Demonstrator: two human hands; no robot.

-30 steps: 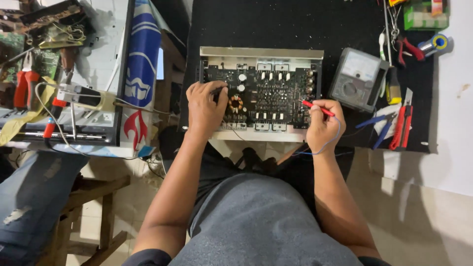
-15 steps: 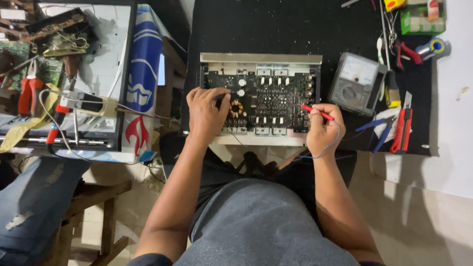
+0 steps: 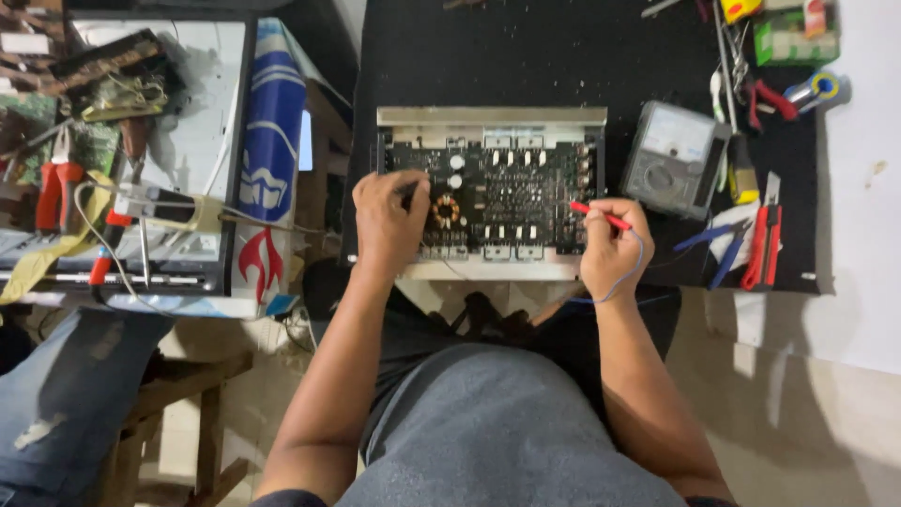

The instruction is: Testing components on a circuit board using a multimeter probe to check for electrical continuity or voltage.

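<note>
Black matting covers the desk (image 3: 488,56), and on it an opened amplifier chassis (image 3: 491,192) is laid flat with its dark circuit board (image 3: 507,197) exposed — just in front of the seated person. The left hand (image 3: 389,221) is curled over the board's left part, beside a copper-wound coil (image 3: 445,210); a dark probe seems to be pinched in it, though the grip is mostly hidden. The right hand (image 3: 612,252) is closed around a red probe (image 3: 599,216), whose tip is pointed at the board's right edge, a blue lead trailing from the fist. An analogue meter (image 3: 674,160) is set just right of the chassis, with red-handled pliers (image 3: 762,239) further right. A measuring step is judged to be in hand — both probes being placed; next, steady contact on small points and a glance at the meter would be called for.
</note>
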